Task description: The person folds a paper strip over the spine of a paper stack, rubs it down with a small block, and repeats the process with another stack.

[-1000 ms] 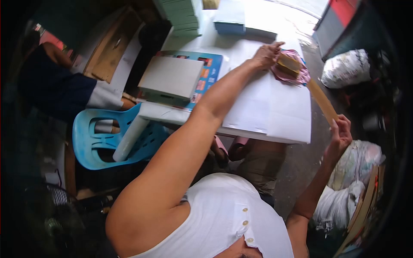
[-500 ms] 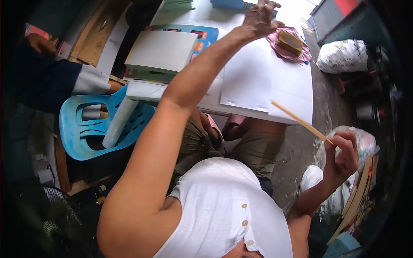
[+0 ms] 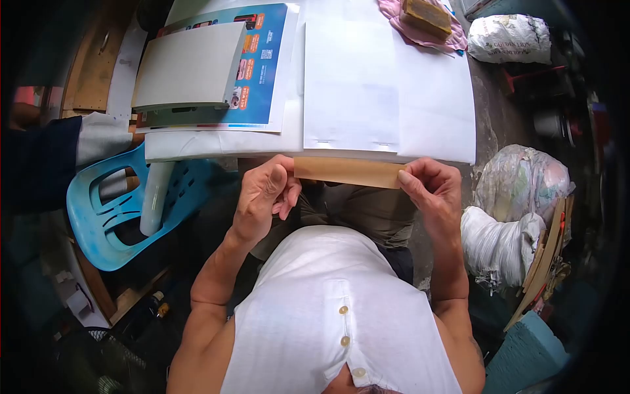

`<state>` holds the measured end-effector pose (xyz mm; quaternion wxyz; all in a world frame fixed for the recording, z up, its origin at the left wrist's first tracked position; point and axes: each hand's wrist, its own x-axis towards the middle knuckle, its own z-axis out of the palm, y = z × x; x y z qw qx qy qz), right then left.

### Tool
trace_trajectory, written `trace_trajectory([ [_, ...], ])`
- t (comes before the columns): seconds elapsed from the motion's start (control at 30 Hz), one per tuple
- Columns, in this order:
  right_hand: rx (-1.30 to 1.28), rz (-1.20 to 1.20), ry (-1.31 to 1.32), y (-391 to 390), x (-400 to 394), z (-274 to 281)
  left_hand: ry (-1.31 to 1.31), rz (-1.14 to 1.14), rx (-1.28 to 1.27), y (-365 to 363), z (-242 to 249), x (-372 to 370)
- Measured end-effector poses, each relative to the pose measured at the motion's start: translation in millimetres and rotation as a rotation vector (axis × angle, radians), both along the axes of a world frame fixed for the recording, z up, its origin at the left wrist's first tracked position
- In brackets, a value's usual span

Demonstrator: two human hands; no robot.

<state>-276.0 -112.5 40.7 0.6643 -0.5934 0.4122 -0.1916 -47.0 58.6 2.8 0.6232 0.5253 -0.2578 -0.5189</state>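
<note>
A brown paper strip (image 3: 346,172) is stretched level between both my hands, just in front of the near edge of the white table (image 3: 433,98). My left hand (image 3: 262,194) pinches its left end and my right hand (image 3: 433,187) pinches its right end. On the table beyond the strip lies a white sheet (image 3: 351,85). At the table's far right, a brown block (image 3: 426,16) rests on a pink cloth (image 3: 400,20).
A grey board stack (image 3: 187,65) lies on a blue printed poster (image 3: 262,59) at the table's left. A blue plastic chair (image 3: 118,210) with a white roll (image 3: 156,197) stands left of me. A person's dark sleeve (image 3: 39,157) shows at far left. White sacks (image 3: 505,230) sit at right.
My left hand left the block on the pink cloth and came back to take the strip's left end. My right hand brought the strip down level in front of me.
</note>
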Motion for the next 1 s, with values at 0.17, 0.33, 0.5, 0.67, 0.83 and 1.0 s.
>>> trace_trajectory([
  [0.17, 0.046, -0.019, 0.026, -9, 10, -11, -0.017, 0.153, 0.129, -8, 5, 3],
  [0.33, 0.074, -0.002, 0.026, -19, 9, -16, -0.133, 0.2, 0.21, -19, 11, 1],
  [0.5, 0.057, 0.032, 0.11, -24, 8, -11, -0.23, 0.179, 0.247, -24, 10, 0],
  [0.67, 0.068, 0.01, 0.117, -23, 7, -11, -0.275, 0.173, 0.281, -28, 12, 1],
  [0.83, 0.109, -0.027, 0.096, -21, 10, -11, -0.227, 0.195, 0.345, -31, 16, 0],
  [1.0, 0.134, 0.0, 0.132, -25, 10, -12, -0.24, 0.205, 0.363, -32, 17, 0],
])
